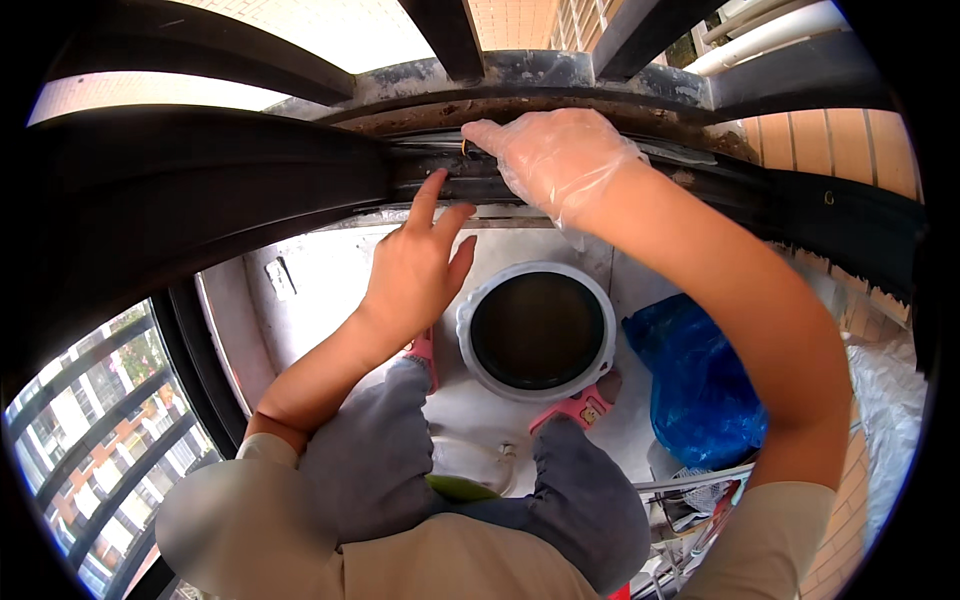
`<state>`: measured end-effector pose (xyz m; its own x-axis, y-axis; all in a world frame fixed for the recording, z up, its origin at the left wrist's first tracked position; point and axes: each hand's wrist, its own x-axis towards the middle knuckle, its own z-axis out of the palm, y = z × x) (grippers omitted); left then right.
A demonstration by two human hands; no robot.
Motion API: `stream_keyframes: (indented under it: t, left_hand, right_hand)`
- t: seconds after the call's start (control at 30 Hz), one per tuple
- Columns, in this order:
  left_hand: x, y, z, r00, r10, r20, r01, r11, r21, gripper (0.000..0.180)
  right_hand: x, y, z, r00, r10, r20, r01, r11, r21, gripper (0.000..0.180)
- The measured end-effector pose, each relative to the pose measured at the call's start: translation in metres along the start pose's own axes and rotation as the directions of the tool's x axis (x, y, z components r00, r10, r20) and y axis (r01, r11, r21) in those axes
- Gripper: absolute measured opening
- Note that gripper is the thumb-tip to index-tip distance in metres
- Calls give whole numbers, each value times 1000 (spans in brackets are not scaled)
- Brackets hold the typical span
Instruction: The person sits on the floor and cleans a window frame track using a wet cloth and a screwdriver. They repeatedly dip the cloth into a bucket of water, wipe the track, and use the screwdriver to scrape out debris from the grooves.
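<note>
My right hand (pixel 560 160), in a thin clear plastic glove, reaches to the dark window track (pixel 480 188) at the far side. Its fingers are bent together, and a tiny yellowish curved bit shows at the tip. What they hold, if anything, I cannot make out. Bare and with fingers apart, my left hand (pixel 415 262) has its index finger at the near edge of the track; whether it touches is unclear. It holds nothing. Below my hands a whitish round bucket (pixel 466 345) stands on the floor with dark liquid in it.
Dark metal bars (pixel 445 40) rise beyond the track. A blue plastic bag (pixel 700 390) lies right of the bucket, with a whitish sheet (pixel 890 430) farther right. My feet in pink slippers (pixel 580 408) flank the bucket. A dark-framed window (pixel 190 340) is at left.
</note>
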<state>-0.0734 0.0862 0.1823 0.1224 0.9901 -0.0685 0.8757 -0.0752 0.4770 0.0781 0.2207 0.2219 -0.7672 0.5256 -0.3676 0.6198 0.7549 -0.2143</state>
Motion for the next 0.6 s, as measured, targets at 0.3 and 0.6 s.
stream_keyframes:
  t: [0.3, 0.6]
  left_hand:
    - [-4, -15, -9, 993, -66, -93, 62, 997, -50, 27]
    - [-7, -15, -11, 998, -30, -51, 28, 999, -32, 27]
  right_hand:
    - [-1, 9, -12, 997, 31, 69, -24, 994, -106, 43]
    - [-5, 11, -12, 1000, -12, -9, 12, 1000, 16, 46]
